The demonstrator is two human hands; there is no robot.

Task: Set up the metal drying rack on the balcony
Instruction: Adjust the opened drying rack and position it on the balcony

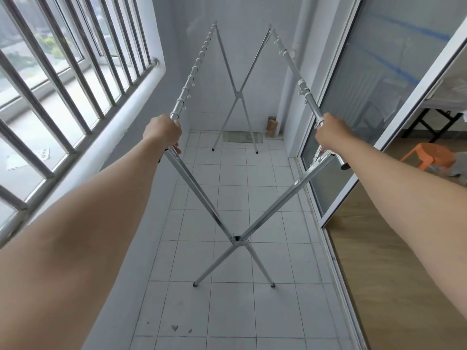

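On the balcony floor [235,193], tiled: metal drying rack [237,238], X-frames near and far, feet down, between the barred window [75,79] at left and the sliding door [353,102] at right. My left hand [163,131] is closed round the near end of the left top rail [194,66]; my right hand [331,132] likewise round the right top rail [293,61]. Step, as I judge: spreading and squaring the frame. Next move calls for checking that all four feet sit flat, then letting go.
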